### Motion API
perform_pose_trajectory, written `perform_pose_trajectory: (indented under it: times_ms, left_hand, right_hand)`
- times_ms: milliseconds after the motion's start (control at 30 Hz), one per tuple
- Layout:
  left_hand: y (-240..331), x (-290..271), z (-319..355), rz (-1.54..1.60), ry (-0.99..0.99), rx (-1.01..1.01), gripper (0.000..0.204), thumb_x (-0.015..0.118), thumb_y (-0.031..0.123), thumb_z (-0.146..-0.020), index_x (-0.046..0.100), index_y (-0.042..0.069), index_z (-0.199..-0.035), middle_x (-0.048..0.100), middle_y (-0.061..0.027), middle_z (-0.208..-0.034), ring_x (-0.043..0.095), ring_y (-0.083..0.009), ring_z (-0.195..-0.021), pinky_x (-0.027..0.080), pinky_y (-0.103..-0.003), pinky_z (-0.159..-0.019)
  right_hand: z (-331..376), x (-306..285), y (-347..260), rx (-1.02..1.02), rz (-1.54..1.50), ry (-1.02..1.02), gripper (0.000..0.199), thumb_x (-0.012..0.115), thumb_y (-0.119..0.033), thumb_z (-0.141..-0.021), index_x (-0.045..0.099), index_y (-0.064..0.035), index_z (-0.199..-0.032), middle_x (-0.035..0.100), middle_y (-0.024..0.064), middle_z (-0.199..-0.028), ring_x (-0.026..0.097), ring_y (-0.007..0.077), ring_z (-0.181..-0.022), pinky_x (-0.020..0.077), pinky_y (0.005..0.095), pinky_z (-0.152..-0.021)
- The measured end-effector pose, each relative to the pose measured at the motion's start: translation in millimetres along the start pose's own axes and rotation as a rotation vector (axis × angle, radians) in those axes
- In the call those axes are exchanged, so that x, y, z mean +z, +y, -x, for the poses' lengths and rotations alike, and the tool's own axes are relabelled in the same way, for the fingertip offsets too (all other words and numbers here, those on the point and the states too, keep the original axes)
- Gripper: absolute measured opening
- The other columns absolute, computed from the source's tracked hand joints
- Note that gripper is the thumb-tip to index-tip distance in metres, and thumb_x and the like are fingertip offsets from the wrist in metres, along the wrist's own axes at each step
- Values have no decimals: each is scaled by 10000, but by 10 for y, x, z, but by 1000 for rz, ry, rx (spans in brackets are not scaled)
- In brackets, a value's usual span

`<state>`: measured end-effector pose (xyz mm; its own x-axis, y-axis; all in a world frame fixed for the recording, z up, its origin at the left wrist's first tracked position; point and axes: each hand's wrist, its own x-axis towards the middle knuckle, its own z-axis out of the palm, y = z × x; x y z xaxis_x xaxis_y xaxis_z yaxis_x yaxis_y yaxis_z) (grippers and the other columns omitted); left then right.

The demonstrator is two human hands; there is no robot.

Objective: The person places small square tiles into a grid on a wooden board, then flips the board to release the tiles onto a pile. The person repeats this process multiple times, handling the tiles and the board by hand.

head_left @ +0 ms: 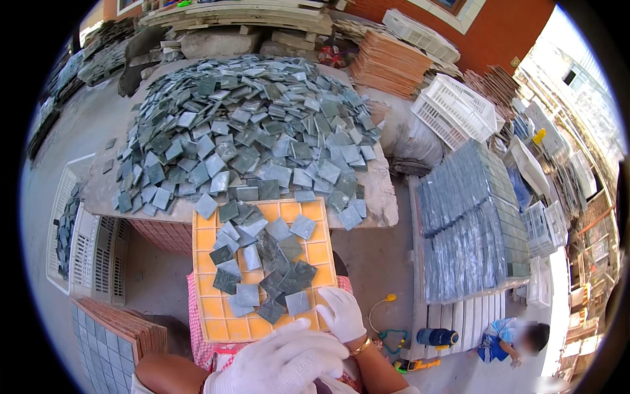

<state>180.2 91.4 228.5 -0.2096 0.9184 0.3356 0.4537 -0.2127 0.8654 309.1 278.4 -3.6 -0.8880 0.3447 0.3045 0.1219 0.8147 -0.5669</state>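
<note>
Square grey-green stone tiles (268, 251) lie loose and overlapping on a yellow-orange gridded tray (216, 318), which rests across my lap. My right hand (342, 314), in a white glove, is at the tray's lower right edge with fingers extended, close to a light grey tile (298, 303). My left hand (282, 360), also white-gloved, is over the tray's near edge, back upward and fingers stretched out to the right. Nothing shows in either hand; the left palm is hidden. Beyond the tray, a large heap of similar tiles (243, 125) covers a stone-topped table (380, 203).
A white crate (98, 256) with tiles stands left, above a stack of tile-faced panels (105, 341). Wrapped tile stacks (459, 230) sit on a pallet at right. Near them are a dark blue bottle (437, 337) and a small child (502, 341). White crates (453, 108) stand farther back.
</note>
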Motion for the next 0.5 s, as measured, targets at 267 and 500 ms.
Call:
perform_pose_trajectory:
  times_ms: [267, 500]
  left_hand:
    - [220, 525, -413, 348, 232, 99, 268, 583, -95, -678, 546, -4, -928, 601, -215, -1035, 608, -353, -954, 486, -359, -828]
    - [63, 429, -289, 765, -37, -63, 392, 727, 163, -758, 492, 13, -1034, 535, -227, -1191, 544, -290, -1121, 422, -370, -946]
  right_hand:
    - [82, 174, 60, 15, 40, 70, 389, 692, -173, -770, 604, -76, -1136, 599, 80, -1116, 550, 281, -1040, 425, 421, -922]
    - [19, 210, 22, 4, -50, 73, 350, 681, -176, -784, 597, -74, -1108, 571, 85, -1104, 537, 292, -1045, 416, 420, -918]
